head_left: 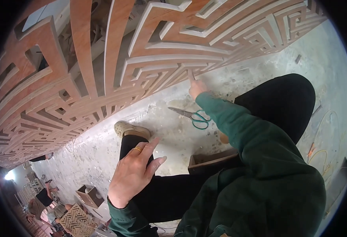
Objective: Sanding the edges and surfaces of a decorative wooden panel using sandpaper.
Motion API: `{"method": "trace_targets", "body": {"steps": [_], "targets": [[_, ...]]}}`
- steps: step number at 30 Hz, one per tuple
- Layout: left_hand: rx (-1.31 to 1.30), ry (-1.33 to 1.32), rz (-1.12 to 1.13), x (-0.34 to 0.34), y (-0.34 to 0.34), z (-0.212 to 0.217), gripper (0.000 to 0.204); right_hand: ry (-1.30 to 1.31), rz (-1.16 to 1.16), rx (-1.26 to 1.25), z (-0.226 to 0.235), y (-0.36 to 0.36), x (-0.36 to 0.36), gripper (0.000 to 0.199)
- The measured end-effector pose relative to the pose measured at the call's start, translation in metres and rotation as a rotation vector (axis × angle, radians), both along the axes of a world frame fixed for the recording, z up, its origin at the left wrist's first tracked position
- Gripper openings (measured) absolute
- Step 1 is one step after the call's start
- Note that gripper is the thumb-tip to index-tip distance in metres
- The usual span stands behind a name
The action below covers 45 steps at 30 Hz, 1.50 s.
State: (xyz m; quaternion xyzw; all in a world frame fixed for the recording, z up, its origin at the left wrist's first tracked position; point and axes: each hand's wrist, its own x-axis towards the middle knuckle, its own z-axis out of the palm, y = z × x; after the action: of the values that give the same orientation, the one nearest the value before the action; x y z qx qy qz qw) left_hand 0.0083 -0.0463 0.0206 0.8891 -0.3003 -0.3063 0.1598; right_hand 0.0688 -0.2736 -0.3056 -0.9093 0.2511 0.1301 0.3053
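Note:
My left hand (136, 170) rests on my left knee over black trousers, fingers loosely spread, a gold ring on one finger; it holds nothing. My right hand (197, 87), at the end of a green sleeve, reaches forward to the lower edge of a large carved wooden lattice panel (82, 55) and pinches a small strip or tool against the fretwork; what it is stays too small to tell. Scissors with green handles (193, 116) lie on the concrete floor just below that hand.
The reddish panel fills the upper frame. My shoe (130, 128) sits on the dusty concrete floor (102, 150). A low wooden stool (211, 160) is under me. Cords (323, 158) lie at the right. Another person and a patterned panel (76, 223) are at lower left.

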Motion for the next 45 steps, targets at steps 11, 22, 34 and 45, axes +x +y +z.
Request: {"method": "trace_targets", "body": {"steps": [11, 22, 34, 45], "targets": [[0.015, -0.031, 0.019, 0.001, 0.001, 0.009, 0.046, -0.035, 0.053, -0.049, -0.013, 0.004, 0.000, 0.058], [0.009, -0.046, -0.003, 0.003, 0.003, 0.006, 0.043, -0.155, 0.072, -0.104, -0.006, 0.001, 0.005, 0.050], [0.022, 0.002, 0.035, -0.001, 0.001, 0.007, 0.044, -0.290, 0.087, -0.159, 0.001, -0.001, 0.000, 0.045], [0.010, -0.038, -0.018, -0.002, 0.007, 0.001, 0.042, -0.395, 0.053, -0.213, -0.006, 0.003, 0.006, 0.056]]}}
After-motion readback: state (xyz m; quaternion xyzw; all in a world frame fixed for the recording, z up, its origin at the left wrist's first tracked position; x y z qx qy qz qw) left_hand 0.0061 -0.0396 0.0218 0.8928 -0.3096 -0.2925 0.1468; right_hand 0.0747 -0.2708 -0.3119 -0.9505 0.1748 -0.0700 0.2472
